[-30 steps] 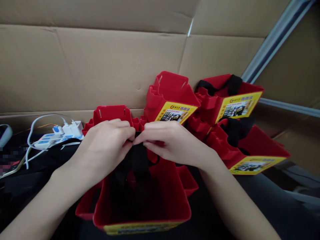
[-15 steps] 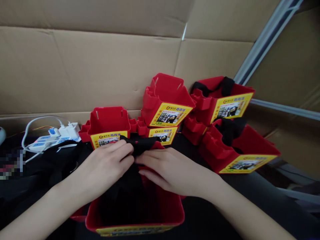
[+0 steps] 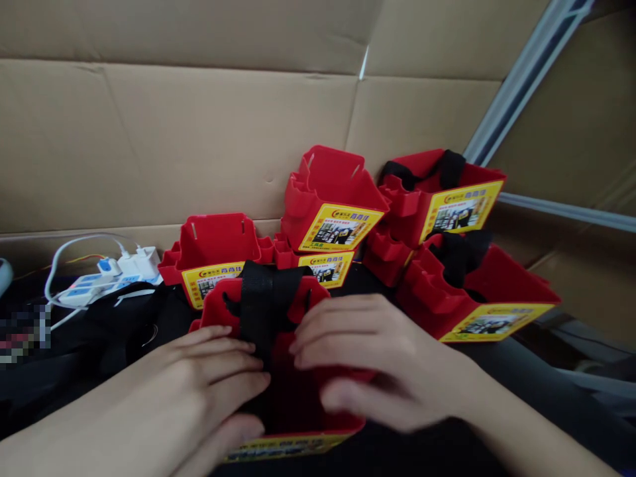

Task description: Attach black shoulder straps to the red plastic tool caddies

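Note:
A red plastic tool box (image 3: 330,391) with a yellow label on its front stands right before me. A wide black webbing strap (image 3: 257,305) loops over its slotted back wall and hangs down inside. My left hand (image 3: 209,384) reaches over the box's left side with its fingers stretched out, the tips beside the strap's hanging end; whether they touch it I cannot tell. Over the right side is my right hand (image 3: 372,358), thumb and fingers apart, nothing between them, slightly blurred. The hands cover much of the box's side walls.
Behind stand more red boxes (image 3: 218,242), some stacked (image 3: 340,179). Boxes with black straps (image 3: 489,278) sit to the right. A white power strip (image 3: 94,288) with plugs and cables lies at the left, near black fabric (image 3: 149,318). Cardboard (image 3: 199,139) lines the back; a metal frame (image 3: 527,79) rises right.
Both hands have come off the strap at the box's back wall and moved nearer to me and apart. The strap's loop now shows over the wall.

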`<state>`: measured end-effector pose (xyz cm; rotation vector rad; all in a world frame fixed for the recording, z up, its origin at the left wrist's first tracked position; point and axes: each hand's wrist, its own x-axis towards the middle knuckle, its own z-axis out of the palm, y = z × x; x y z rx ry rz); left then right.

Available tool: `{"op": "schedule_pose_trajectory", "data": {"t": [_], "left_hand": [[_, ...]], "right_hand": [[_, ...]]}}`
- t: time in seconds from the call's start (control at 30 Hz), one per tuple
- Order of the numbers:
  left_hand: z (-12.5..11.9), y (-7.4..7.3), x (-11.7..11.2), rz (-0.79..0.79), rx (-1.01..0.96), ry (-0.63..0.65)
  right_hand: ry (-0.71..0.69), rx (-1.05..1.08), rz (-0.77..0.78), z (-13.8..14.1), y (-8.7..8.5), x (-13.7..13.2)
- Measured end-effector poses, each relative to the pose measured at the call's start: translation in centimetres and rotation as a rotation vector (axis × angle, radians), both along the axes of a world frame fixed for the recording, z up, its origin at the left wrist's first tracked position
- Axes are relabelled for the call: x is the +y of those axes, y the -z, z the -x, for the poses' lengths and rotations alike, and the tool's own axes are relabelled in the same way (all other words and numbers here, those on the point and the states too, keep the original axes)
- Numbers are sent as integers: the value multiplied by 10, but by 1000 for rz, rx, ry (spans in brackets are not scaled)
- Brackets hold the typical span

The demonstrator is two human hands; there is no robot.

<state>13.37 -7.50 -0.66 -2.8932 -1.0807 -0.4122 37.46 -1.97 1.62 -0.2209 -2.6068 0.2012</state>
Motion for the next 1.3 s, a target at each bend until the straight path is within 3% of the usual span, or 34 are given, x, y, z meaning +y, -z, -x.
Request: {"op": "schedule_pose_trajectory", "data": {"t": [0.07,0.13,0.3,0.4,0.63,0.73,0.83,0.93,1.13,1.3], "left_hand": [[0,11,-3,-56,-61,-13],[-4,18,-3,-72,-9,-24],[-21,8,2,134,289,-128],[-25,5,3,167,240,-170],[-23,12,7,185,232,-210],[-14,17,10,28,165,-107],[4,30,8,-256,17,-35],[25,51,4,-380,-166,-110],[51,95,9,-250,-383,-217],[55,102,10,-123,-437,-384]], "right_hand": [[-59,-50,17,-4,8,-6],[-32,-115,4,-4,18,-9],[-2,-167,-58,-2,32,0],[-17,-193,-117,-3,33,6],[13,-239,-149,-4,38,12],[72,-196,-187,-6,40,8],[158,-113,-245,-12,43,2],[241,-21,-281,-20,54,3],[460,301,-244,-21,102,16],[496,390,-146,-14,123,14]]}}
